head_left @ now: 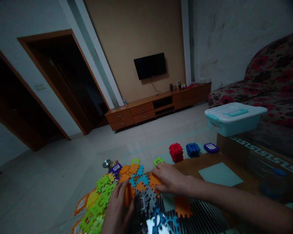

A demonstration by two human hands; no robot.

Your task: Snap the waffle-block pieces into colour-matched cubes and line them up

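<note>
A flat spread of interlocking plastic building tiles [112,195] in green, orange, blue and grey lies under my hands, with its near part cut off by the picture's lower edge. My left hand [117,209] grips an orange tile [129,195] standing up at the spread's middle. My right hand [171,178] reaches in from the right, its fingers curled over another orange tile [155,182]. Beyond the fingers stand a red cube of tiles [176,152], a blue cube of tiles [192,150] and a flat purple tile [211,148].
A low wooden table [192,164] carries a pale green card [219,174], with a striped mat [202,217] near me. A lidded turquoise plastic box [234,118] sits at right before a floral sofa [275,71]. A wooden TV cabinet [146,110] stands across the tiled floor.
</note>
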